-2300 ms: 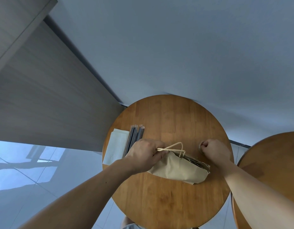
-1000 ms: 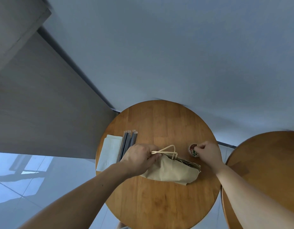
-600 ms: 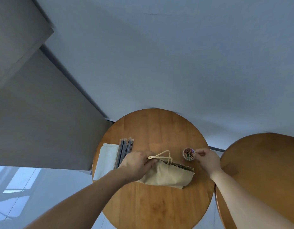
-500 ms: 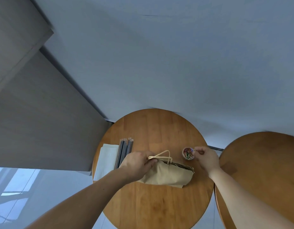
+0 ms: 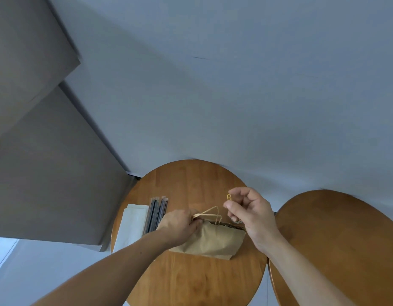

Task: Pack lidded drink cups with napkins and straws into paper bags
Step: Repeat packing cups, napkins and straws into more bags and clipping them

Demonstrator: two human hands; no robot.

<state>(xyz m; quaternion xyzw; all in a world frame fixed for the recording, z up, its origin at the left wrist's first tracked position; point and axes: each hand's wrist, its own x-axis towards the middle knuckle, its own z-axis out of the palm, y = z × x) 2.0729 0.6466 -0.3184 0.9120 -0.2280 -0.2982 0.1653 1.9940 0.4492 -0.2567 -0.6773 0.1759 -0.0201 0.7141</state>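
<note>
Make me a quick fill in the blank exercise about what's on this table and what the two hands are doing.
The right hand pinches a ____ paper clip. The left hand grips the top of the paper bag, which lies on a round wooden ____. The wrapped straws lie between the bag and the white ____.
Missing words: yellow; table; napkins.

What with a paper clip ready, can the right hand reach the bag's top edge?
Probably yes: the right hand pinches the paper clip close by the bag, with nothing between them.
</note>
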